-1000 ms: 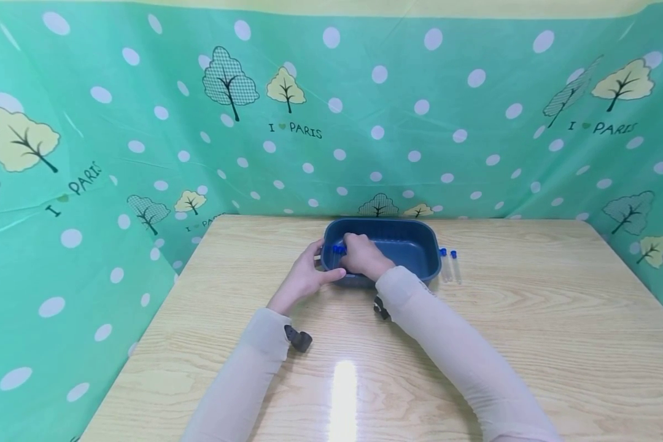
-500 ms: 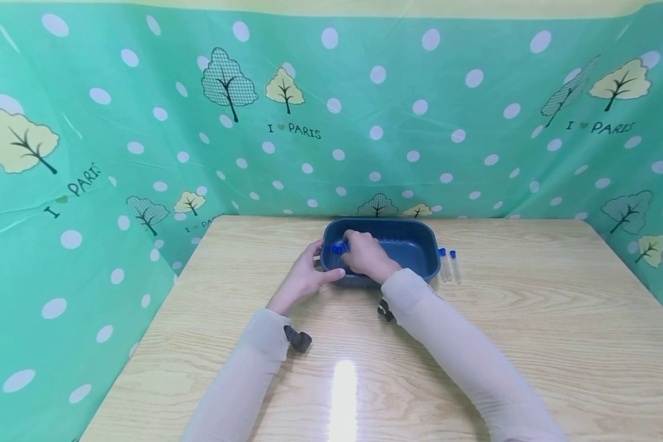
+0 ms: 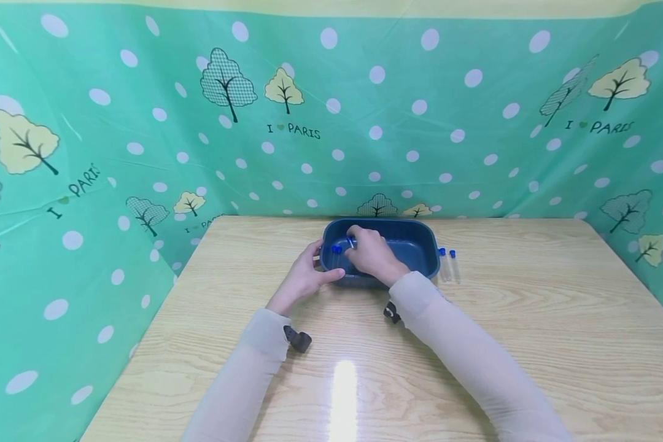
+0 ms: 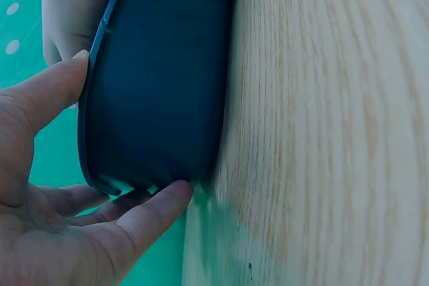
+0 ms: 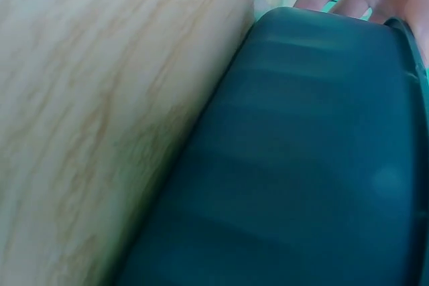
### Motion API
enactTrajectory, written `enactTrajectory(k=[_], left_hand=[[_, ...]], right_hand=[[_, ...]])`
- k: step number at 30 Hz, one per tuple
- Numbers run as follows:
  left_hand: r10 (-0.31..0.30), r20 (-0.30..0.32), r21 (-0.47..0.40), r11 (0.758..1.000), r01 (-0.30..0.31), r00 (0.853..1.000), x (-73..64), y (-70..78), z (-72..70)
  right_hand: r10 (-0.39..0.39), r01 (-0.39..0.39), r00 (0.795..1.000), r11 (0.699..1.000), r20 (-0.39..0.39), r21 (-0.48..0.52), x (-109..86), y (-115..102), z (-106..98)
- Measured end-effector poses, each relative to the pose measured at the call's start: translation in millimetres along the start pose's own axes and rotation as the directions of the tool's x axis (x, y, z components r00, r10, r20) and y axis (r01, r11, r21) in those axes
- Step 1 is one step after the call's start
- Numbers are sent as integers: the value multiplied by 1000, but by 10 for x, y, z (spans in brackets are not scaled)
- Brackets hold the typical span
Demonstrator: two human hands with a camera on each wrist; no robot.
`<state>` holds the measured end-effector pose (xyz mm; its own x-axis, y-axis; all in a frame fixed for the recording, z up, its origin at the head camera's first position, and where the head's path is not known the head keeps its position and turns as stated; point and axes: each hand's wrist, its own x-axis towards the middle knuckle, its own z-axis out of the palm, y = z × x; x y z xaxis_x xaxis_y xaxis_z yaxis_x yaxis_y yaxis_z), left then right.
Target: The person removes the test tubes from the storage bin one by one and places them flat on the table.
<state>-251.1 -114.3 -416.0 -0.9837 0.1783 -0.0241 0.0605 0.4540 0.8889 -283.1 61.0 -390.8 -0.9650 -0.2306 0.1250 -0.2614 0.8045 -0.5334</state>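
Observation:
A dark blue plastic basin (image 3: 414,253) stands near the far edge of the table. My left hand (image 3: 302,276) holds its left end, thumb on the front rim and fingers against the end wall, as the left wrist view shows (image 4: 60,232). Inside the basin, my right hand (image 3: 371,252) pinches a blue-capped test tube (image 3: 350,241); most of that tube is hidden by the fingers. Beside it, two more blue-capped tubes (image 3: 336,250) lean at the basin's left end. The right wrist view shows mostly the basin's outer wall (image 5: 288,152).
Two clear test tubes (image 3: 450,267) with blue caps lie on the wooden table (image 3: 530,331), just right of the basin. A green patterned curtain (image 3: 364,153) hangs behind the table and along its left side.
My right hand has shifted slightly right and away from the two leaning tubes, and the blue cap at its fingertips now shows apart from them. The left hand stays put.

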Motion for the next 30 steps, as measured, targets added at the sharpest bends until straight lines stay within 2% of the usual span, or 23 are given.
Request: enactTrajectory(k=[8, 24, 30], left_hand=[[-12, -3, 21, 1000, 12, 1000, 0, -1, 7], [-6, -5, 32, 999, 7, 1000, -19, 2, -1], [-9, -4, 35, 999, 9, 1000, -13, -2, -3]], right_hand=[[6, -6, 1000, 999, -16, 49, -62, 50, -55], [-49, 59, 992, 995, -113, 81, -201, 135, -142], [-39, 55, 988, 993, -151, 102, -231, 180, -186]])
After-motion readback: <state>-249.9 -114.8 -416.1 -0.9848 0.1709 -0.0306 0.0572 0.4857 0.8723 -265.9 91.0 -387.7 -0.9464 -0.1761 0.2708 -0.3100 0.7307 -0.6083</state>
